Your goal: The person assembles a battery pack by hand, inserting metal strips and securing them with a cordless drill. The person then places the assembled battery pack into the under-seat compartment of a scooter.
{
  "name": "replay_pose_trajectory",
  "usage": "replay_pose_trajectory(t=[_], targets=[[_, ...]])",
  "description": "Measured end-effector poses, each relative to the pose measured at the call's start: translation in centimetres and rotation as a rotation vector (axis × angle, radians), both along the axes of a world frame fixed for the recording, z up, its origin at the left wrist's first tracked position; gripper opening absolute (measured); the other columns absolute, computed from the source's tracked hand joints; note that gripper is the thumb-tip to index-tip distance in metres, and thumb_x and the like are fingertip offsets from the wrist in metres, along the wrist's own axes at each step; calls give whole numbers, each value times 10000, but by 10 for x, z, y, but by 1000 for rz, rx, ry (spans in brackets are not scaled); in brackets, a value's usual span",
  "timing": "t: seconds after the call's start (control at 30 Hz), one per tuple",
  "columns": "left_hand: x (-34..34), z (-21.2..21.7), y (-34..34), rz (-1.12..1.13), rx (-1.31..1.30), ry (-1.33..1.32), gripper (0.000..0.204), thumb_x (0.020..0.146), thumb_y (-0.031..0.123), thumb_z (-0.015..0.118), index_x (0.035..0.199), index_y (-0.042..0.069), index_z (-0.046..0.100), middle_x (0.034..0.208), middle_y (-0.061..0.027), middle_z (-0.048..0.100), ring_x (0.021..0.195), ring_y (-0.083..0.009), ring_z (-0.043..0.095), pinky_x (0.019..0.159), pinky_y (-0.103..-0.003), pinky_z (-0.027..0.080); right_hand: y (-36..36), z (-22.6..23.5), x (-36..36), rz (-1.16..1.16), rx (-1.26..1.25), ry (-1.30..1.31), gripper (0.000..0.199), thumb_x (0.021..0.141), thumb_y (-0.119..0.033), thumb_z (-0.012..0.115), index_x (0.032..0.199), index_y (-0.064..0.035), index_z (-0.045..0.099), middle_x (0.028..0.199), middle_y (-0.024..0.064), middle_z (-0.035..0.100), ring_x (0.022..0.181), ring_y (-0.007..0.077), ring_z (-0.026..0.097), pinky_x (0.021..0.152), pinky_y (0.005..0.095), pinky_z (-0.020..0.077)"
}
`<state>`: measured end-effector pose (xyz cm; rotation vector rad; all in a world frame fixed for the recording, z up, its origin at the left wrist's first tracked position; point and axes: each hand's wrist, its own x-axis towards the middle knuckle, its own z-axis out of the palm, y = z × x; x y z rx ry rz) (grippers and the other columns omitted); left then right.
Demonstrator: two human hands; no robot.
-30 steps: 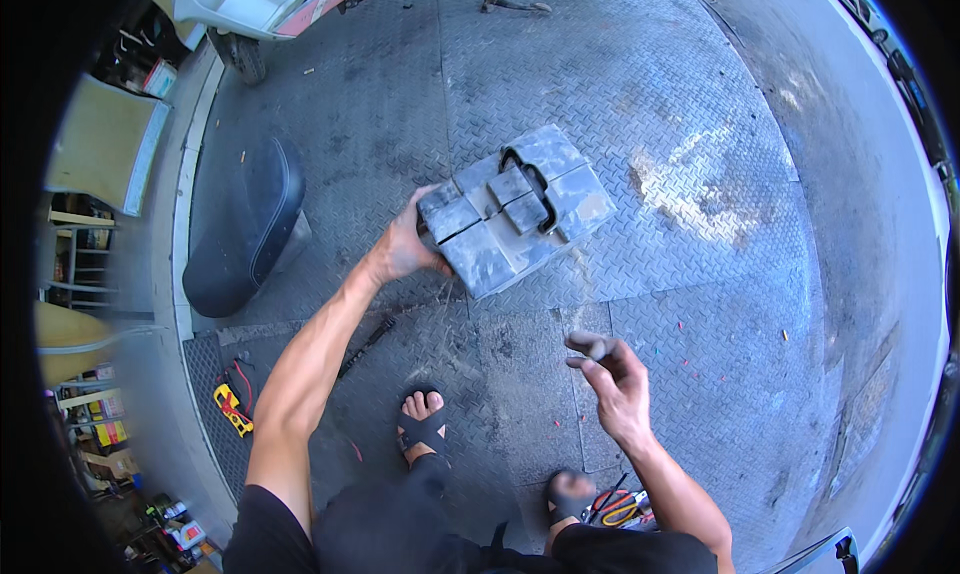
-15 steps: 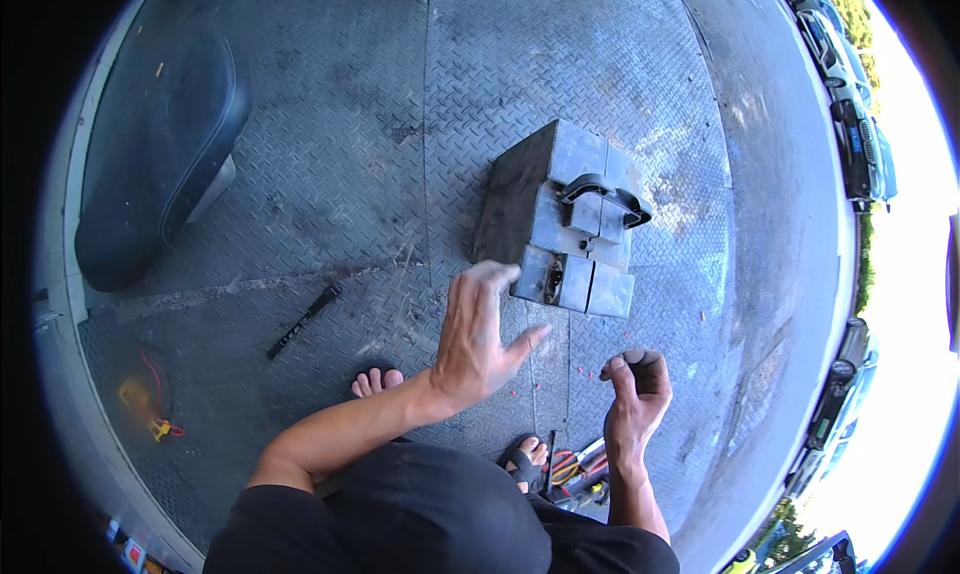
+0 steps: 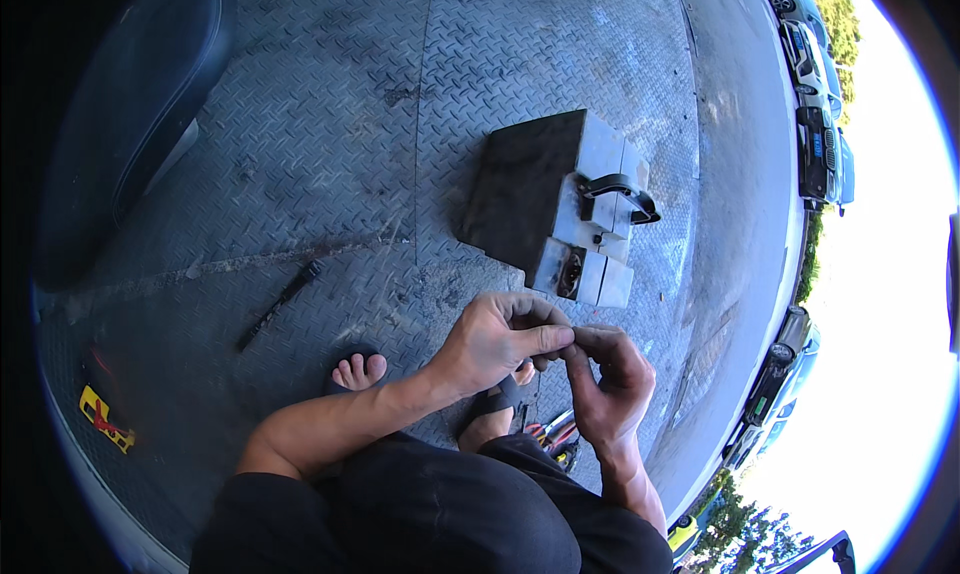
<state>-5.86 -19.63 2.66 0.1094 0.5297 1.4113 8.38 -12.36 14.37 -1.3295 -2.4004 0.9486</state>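
My left hand (image 3: 505, 344) and my right hand (image 3: 610, 379) meet fingertip to fingertip in front of me, both pinched closed. Whatever lies between the fingers is hidden or too small to name. Just beyond them a dark grey battery case (image 3: 530, 179) sits on the metal floor. A black carrying handle (image 3: 620, 196) stands up from its lighter grey face, and a dark socket (image 3: 570, 272) opens near its closest corner. Neither hand touches the case.
A black padded seat (image 3: 150, 104) lies at the far left. On the diamond-plate floor (image 3: 330, 104) are a dark strap-like piece (image 3: 280, 304) and a yellow-and-red object (image 3: 105, 419). Hand tools (image 3: 560, 436) lie near my foot. Parked cars (image 3: 820, 144) line the right.
My left hand has moved right and down, away from the case's corner, and its fingers have closed. My right hand has come left to meet it. The view has shifted slightly.
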Motion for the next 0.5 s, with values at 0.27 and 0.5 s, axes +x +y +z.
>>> replay_pose_trajectory(t=[0.27, 0.5], targets=[[-60, -38, 95, 656, 104, 1313, 145, 929, 57, 847, 1036, -22, 788, 1003, -154, 798, 884, -314, 798, 775, -379, 635, 49, -12, 29, -277, -124, 232, 156, 1078, -3, 705, 1204, 79, 745, 994, 114, 791, 919, 174, 765, 868, 324, 620], [-66, -31, 126, 631, 213, 1536, 160, 892, 14, 856, 1034, -24, 794, 981, -140, 774, 860, -302, 785, 755, -388, 633, 71, -50, 113, -399, -67, 125, 156, 1073, -16, 704, 1189, 78, 749, 975, 97, 788, 905, 150, 756, 844, 297, 609]])
